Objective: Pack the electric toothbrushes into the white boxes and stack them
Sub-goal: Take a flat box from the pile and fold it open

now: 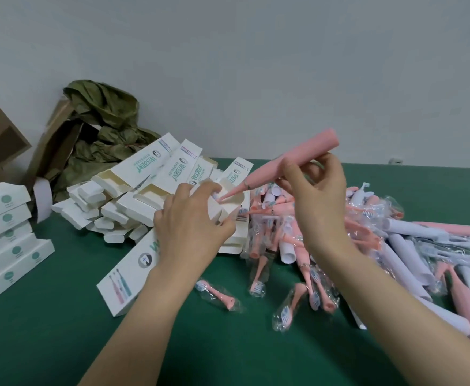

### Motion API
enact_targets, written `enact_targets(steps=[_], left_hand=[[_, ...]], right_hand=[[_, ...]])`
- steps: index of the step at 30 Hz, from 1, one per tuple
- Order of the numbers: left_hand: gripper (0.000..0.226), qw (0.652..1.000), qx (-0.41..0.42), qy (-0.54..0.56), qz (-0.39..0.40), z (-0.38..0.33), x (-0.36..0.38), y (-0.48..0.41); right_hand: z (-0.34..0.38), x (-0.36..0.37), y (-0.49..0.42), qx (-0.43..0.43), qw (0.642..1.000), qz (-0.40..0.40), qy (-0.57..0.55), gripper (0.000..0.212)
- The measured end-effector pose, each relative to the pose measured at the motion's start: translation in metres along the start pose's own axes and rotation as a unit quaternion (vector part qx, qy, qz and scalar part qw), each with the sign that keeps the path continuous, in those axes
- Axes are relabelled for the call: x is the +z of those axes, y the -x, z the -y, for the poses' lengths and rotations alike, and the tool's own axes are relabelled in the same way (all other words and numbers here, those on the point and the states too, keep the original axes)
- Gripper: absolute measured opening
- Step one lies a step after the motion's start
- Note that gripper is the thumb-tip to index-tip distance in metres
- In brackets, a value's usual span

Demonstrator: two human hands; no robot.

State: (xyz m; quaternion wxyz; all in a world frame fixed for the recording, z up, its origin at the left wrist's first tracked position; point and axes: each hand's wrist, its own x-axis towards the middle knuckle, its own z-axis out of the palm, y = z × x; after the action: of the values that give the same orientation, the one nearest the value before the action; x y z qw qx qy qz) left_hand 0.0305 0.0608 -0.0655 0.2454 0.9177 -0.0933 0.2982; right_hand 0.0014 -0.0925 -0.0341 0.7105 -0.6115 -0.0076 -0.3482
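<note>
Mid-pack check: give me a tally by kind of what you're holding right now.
Pink plastic electric toothbrush, pinched in the right hand: 1
Open white cardboard box, gripped by the left hand: 1
Total: 2

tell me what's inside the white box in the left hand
The narrow tip of the pink toothbrush, held by the right hand, pokes into the white box. Its walls and the left hand hide anything deeper.
</note>
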Motion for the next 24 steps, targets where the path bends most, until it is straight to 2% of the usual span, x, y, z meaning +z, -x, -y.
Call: enact_targets(steps=[2, 5, 7, 9, 11, 13, 16, 18, 20, 21, 23, 24], left_hand=[[0.049, 1.000, 0.008, 0.019, -0.005, -0.002, -0.001, 0.001], [0.049, 0.999, 0.027, 0.033, -0.018, -0.005, -0.002, 0.002], [0.050, 0.998, 0.026, 0.042, -0.035, -0.005, -0.002, 0.002], [0.050, 0.998, 0.021, 0.045, -0.043, -0.003, -0.003, 0.001], [0.049, 0.998, 0.016, 0.045, -0.042, 0.001, -0.002, 0.000], [0.048, 0.998, 0.008, 0.039, -0.044, 0.004, -0.001, -0.002], [0.048, 0.997, -0.009, 0.033, -0.067, 0.011, -0.003, -0.006], [0.048, 0.996, -0.017, 0.029, -0.078, 0.014, -0.005, -0.009], [0.048, 0.996, -0.015, 0.034, -0.080, 0.015, -0.006, -0.009], [0.048, 0.996, -0.010, 0.040, -0.080, 0.014, -0.005, -0.009], [0.048, 0.995, 0.000, 0.053, -0.081, 0.012, -0.004, -0.007], [0.048, 0.995, 0.003, 0.058, -0.081, 0.012, -0.003, -0.007]], right_hand=[[-0.001, 0.004, 0.005, -0.013, 1.000, 0.020, -0.010, 0.044], [-0.003, 0.012, 0.010, -0.054, 0.995, 0.072, 0.032, 0.071], [-0.006, 0.018, 0.013, -0.104, 0.989, 0.076, 0.076, 0.060], [-0.010, 0.022, 0.013, -0.142, 0.978, 0.072, 0.134, 0.034], [-0.016, 0.021, 0.013, -0.143, 0.959, 0.111, 0.219, 0.010], [-0.024, 0.018, 0.016, -0.141, 0.933, 0.164, 0.289, 0.008], [-0.025, 0.014, 0.020, -0.130, 0.924, 0.184, 0.310, 0.015], [-0.024, 0.015, 0.027, -0.074, 0.882, 0.278, 0.374, 0.014], [-0.033, 0.021, 0.044, -0.031, 0.808, 0.390, 0.441, 0.016], [-0.038, 0.026, 0.055, -0.024, 0.768, 0.428, 0.476, 0.028], [-0.048, 0.034, 0.074, -0.044, 0.697, 0.469, 0.541, 0.040], [-0.050, 0.037, 0.078, -0.066, 0.678, 0.473, 0.559, 0.035]])
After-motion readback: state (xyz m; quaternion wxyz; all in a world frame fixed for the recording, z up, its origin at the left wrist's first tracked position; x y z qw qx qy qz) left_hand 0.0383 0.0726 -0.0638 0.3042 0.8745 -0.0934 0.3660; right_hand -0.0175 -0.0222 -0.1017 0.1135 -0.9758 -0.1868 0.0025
